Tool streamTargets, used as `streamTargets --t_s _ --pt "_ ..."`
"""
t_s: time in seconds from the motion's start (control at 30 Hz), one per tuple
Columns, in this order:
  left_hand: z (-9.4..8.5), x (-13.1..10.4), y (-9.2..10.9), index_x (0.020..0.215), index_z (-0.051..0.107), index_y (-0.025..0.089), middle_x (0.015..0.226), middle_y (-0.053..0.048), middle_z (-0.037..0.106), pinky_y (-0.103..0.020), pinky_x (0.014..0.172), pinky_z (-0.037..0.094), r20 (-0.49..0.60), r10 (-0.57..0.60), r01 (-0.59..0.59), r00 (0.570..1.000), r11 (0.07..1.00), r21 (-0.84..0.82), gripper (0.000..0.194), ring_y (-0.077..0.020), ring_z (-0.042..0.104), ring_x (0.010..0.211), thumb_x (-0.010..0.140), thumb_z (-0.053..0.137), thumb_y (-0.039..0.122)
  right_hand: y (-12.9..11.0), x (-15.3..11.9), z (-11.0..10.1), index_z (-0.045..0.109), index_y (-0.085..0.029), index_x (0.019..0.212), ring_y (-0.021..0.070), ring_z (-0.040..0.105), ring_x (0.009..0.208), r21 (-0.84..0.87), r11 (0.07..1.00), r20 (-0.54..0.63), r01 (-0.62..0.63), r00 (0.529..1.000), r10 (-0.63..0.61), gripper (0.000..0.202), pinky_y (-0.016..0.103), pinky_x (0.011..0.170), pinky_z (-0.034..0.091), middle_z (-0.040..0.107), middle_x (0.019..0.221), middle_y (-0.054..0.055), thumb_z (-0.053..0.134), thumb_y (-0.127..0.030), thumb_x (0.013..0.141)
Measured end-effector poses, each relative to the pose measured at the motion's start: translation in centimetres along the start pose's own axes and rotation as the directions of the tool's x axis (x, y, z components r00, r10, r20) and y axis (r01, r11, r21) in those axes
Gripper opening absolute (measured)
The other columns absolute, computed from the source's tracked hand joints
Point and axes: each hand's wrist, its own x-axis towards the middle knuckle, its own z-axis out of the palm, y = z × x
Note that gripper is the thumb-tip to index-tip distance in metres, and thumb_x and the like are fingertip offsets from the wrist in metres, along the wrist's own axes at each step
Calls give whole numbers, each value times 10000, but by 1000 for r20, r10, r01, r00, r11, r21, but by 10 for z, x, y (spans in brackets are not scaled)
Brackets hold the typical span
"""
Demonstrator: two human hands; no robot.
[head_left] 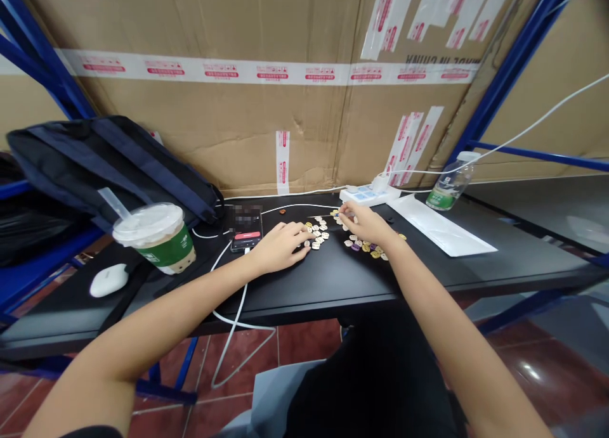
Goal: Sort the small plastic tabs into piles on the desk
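The left hand (283, 248) spreads loose over the pale pieces (320, 234) on the black table (323, 276); the right (359, 221) pinches in over coloured pieces (366, 246), its exact hold impossible to tell.

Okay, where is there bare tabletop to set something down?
The black tabletop looks bare nearest the person, between the forearms, in front of the small pieces, and just in front of the white tray. It's crowded at left: phone, cup, white case.
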Motion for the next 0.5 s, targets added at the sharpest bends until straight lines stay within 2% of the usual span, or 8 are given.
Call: streamTargets --t_s 0.2,0.3,0.4,0.5 --pt "-3 1 4 1186 669 258 1179 -55 647 -343 936 368 26 67 -65 997 996 -69 264 -199 582 1113 1024 464 297 1 2 -2 494 -217 940 188 563 753 27 1000 -4 -16 1000 16 136 304 718 429 632 843 34 418 -327 967" --pt "-4 1 4 1177 671 276 1188 -43 647 -342 987 377 35 92 -87 995 987 -138 274 -183 581 1138 1017 454 224 -4 1 -5 509 -223 931 173 542 708 32 999 19 -22 1000 21 184 287 671 397 604 795 4 424 -381 971" --pt "-2 1 2 1214 638 232 1208 -61 644 -328 996 410 23 90 -84 996 982 -172 305 -176 590 1139 1008 424 161 -9 0 -6 556 -218 933 174 550 723 1 1000 6 -28 1000 28 235 285 660 378 629 837 17 442 -421 965" --pt "1 1 -1 1133 651 188 1154 -77 658 -333 971 443 21 82 -78 996 985 -153 262 -187 613 1086 1007 422 169 -10 0 -7 574 -203 917 185 569 776 -23 1000 -17 -5 1000 4 247 296 697 390 654 903 47 443 -408 959"
